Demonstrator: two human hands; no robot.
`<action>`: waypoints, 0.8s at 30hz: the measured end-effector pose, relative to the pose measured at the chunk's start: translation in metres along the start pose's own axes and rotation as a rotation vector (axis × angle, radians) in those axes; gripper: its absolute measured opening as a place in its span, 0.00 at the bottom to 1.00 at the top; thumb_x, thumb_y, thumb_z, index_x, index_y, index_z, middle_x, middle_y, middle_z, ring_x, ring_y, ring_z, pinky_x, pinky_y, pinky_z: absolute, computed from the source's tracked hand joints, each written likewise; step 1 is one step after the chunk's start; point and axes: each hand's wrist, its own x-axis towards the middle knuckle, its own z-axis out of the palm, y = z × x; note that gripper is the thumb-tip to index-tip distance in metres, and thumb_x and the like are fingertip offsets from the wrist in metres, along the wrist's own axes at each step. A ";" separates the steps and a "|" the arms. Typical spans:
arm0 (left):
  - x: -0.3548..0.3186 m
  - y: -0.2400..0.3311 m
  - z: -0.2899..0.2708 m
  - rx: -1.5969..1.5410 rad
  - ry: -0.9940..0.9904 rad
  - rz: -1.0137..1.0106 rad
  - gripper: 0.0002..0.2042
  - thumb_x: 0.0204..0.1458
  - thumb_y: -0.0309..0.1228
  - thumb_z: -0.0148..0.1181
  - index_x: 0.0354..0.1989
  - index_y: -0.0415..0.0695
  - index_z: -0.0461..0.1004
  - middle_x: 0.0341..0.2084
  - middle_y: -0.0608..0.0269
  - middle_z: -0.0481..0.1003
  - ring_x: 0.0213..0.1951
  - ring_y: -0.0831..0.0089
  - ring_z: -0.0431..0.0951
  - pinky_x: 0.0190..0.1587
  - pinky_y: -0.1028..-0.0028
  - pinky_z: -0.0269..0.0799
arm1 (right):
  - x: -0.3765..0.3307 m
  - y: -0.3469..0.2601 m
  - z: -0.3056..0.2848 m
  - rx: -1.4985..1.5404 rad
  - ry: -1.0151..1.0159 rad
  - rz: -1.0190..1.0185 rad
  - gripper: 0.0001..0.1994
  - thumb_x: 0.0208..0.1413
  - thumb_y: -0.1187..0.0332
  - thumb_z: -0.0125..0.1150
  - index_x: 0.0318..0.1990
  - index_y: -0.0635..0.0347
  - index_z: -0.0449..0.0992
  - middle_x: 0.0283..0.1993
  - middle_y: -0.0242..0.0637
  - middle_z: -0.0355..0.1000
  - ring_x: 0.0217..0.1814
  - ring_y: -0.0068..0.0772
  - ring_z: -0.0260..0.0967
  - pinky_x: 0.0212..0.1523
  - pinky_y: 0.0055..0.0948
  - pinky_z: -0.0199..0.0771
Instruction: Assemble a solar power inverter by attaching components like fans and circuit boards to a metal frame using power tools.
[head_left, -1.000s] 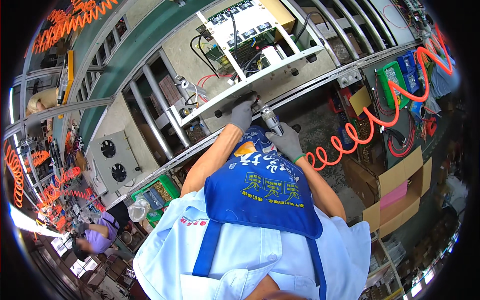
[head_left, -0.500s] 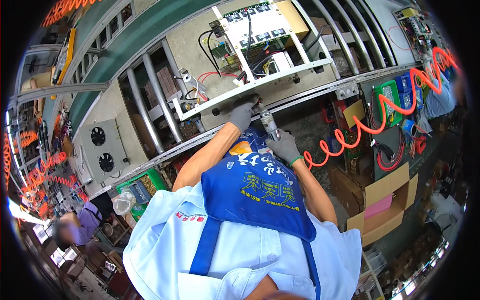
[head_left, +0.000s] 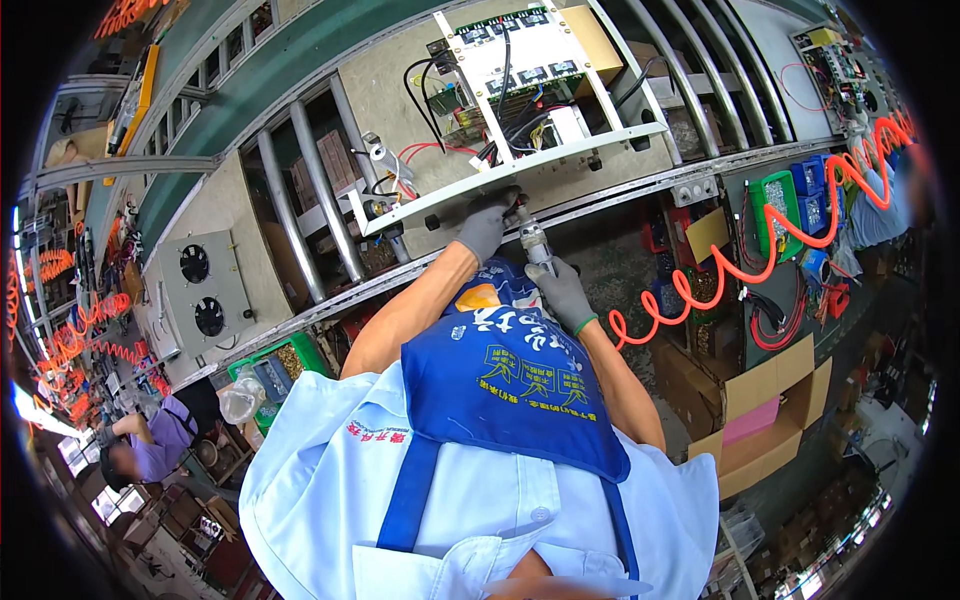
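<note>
My right hand [head_left: 563,293], in a grey glove, grips a metal pneumatic screwdriver [head_left: 534,243] whose tip points up at the front edge of a white metal chassis [head_left: 520,165]. My left hand [head_left: 485,222], also gloved, rests on that same front edge right beside the screwdriver's tip. The chassis carries a white circuit board [head_left: 520,50] and black and red wires [head_left: 430,85]. An orange coiled air hose [head_left: 740,265] runs from the tool off to the right. A blue apron [head_left: 510,385] covers my chest.
The chassis lies on a conveyor with metal rollers [head_left: 300,190]. A grey panel with two fans [head_left: 200,290] sits to the left. Blue and green parts bins [head_left: 790,200] and open cardboard boxes [head_left: 770,410] stand on the right. Another person [head_left: 140,445] works at lower left.
The view has shifted so the chassis and both hands sit higher and more central. Both hands stay at the chassis front edge with the screwdriver held the same way.
</note>
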 end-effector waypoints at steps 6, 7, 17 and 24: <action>0.006 -0.007 -0.006 0.087 -0.053 0.073 0.11 0.59 0.30 0.54 0.48 0.40 0.73 0.40 0.61 0.76 0.41 0.76 0.75 0.39 0.76 0.71 | -0.012 -0.002 0.007 -0.192 0.208 -0.144 0.20 0.47 0.56 0.64 0.41 0.63 0.74 0.31 0.39 0.74 0.32 0.28 0.70 0.36 0.30 0.69; 0.009 -0.009 -0.006 0.099 -0.055 0.075 0.11 0.59 0.30 0.54 0.48 0.40 0.73 0.40 0.61 0.76 0.41 0.76 0.75 0.39 0.76 0.71 | -0.013 -0.001 0.007 -0.215 0.220 -0.143 0.21 0.47 0.56 0.65 0.41 0.63 0.74 0.31 0.40 0.74 0.32 0.29 0.71 0.36 0.31 0.70; 0.003 -0.011 -0.002 -0.288 0.027 -0.101 0.09 0.59 0.27 0.49 0.46 0.38 0.70 0.41 0.52 0.73 0.47 0.59 0.74 0.47 0.65 0.72 | -0.019 0.006 0.001 -0.331 0.270 -0.119 0.23 0.42 0.53 0.67 0.39 0.64 0.74 0.31 0.45 0.75 0.34 0.36 0.74 0.37 0.35 0.70; -0.004 0.000 0.009 -0.247 0.062 -0.203 0.11 0.60 0.30 0.48 0.47 0.38 0.69 0.43 0.49 0.73 0.50 0.54 0.72 0.50 0.63 0.71 | -0.022 0.013 -0.012 -0.134 0.162 -0.122 0.24 0.45 0.51 0.63 0.39 0.65 0.75 0.28 0.40 0.73 0.30 0.29 0.73 0.32 0.31 0.71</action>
